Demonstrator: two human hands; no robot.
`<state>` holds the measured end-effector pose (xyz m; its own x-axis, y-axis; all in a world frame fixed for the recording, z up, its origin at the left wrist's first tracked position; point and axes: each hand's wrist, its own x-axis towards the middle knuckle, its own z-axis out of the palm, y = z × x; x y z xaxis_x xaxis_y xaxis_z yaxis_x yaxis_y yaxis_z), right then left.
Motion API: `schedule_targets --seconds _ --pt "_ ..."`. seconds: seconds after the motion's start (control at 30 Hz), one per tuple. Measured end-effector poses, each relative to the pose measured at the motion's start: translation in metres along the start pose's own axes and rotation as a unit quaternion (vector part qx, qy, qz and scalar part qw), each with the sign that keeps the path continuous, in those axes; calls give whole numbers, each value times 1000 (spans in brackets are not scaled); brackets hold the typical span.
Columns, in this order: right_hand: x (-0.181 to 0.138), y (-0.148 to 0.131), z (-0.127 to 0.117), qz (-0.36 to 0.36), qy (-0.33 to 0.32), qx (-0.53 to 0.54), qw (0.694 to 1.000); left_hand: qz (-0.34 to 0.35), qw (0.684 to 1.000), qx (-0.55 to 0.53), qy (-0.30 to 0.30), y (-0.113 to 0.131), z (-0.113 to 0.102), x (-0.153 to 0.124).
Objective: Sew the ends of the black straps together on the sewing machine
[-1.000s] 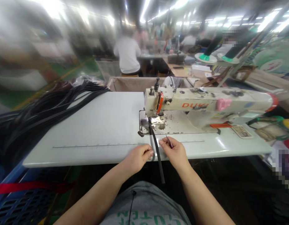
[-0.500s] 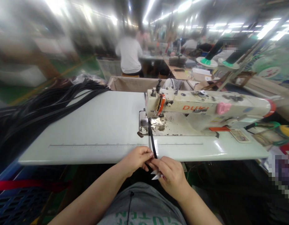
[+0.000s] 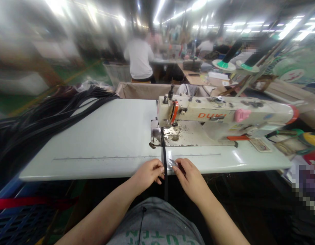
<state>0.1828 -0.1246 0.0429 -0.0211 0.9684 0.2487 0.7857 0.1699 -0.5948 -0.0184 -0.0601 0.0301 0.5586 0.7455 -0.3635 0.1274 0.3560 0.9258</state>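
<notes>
A narrow black strap (image 3: pixel 165 160) comes toward me from under the presser-foot area of the sewing machine (image 3: pixel 198 115) and hangs over the table's front edge. My left hand (image 3: pixel 149 174) is at the left side of the strap, its fingers curled and thumb and forefinger pinched together; whatever may be between them is too small to make out. On the other side, my right hand (image 3: pixel 188 174) is closed around small metal thread snips (image 3: pixel 173 162). Their pointed blades stick out toward the strap, and the handle is hidden in my fingers.
Long black straps (image 3: pixel 78 105) lie heaped over the left end of the white table (image 3: pixel 109 126), which carries a printed ruler line. A fabric-lined bin (image 3: pixel 144 90) stands behind it. Thread cones (image 3: pixel 229 56) rise at the right. Someone in white (image 3: pixel 139 58) is farther back.
My right hand has moved away from my left, up and to the right, and the snips now point up-left. The strap hangs down straight between my hands. My left hand has hardly moved.
</notes>
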Motion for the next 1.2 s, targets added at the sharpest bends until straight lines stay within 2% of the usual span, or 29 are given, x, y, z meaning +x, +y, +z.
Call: schedule_targets --seconds 0.2,0.47,0.67,1.0,1.2 --pt "0 1 -1 -26 -24 -29 999 7 999 27 16 -6 -2 0" --pt "0 -6 1 -61 -13 -118 991 -15 997 -74 14 0 3 -6" --pt "7 -7 10 -73 -8 -151 986 -6 999 -42 3 -2 4 -4" --pt "6 -5 18 -64 22 -139 988 6 1000 -5 30 -2 1 -4" --pt "3 -2 13 -54 30 -120 991 -8 999 -16 36 -2 -1 -10"
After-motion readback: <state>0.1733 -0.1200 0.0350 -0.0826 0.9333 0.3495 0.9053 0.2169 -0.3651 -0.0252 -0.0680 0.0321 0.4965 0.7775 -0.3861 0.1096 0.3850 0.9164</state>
